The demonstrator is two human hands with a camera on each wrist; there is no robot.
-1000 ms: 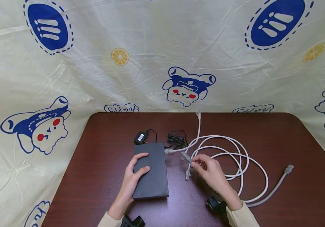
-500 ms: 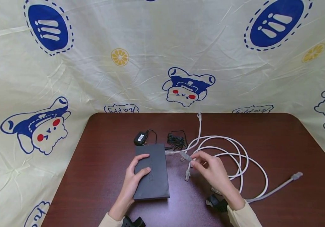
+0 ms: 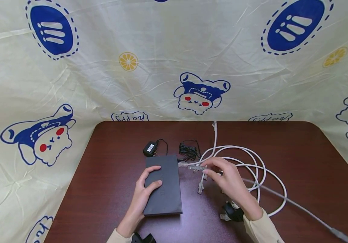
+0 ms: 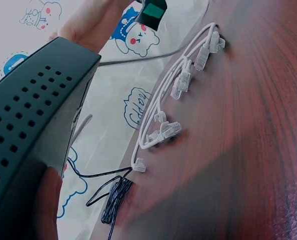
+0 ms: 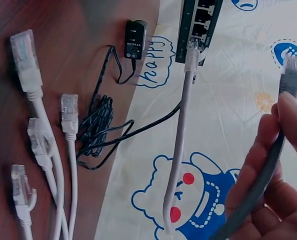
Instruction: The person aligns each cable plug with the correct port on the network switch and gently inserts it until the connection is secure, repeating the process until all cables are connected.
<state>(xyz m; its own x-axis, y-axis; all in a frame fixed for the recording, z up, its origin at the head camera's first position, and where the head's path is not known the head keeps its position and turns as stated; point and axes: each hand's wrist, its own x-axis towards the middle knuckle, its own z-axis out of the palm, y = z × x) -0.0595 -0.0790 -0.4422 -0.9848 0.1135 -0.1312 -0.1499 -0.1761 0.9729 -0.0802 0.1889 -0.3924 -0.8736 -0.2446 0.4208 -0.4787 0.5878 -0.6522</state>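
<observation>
My left hand [image 3: 142, 190] grips a dark grey network switch [image 3: 169, 199] by its left side, thumb and a finger across the top. In the left wrist view its perforated side [image 4: 31, 102] is tilted above the tabletop. One white Ethernet cable [image 5: 182, 120] sits plugged into an end port in the right wrist view; more ports beside it are unfilled. Between thumb and fingertips, my right hand [image 3: 228, 180] pinches a grey Ethernet cable [image 5: 256, 192] just behind its clear plug [image 5: 290, 70]. That plug points toward the port side, apart from the switch.
Loose white Ethernet cables [image 3: 264, 168] lie coiled on the brown table [image 3: 307, 158], several plugs near the right hand. A black power adapter [image 3: 150, 148] and bundled black cord [image 3: 189, 151] lie behind the switch. The grey cable's far plug [image 3: 341, 234] extends to the front right.
My right hand has turned the grey plug from slanting to nearly level and shifted it slightly left, nearer the switch. The cable's far end swung right and toward the front. The left hand barely moved.
</observation>
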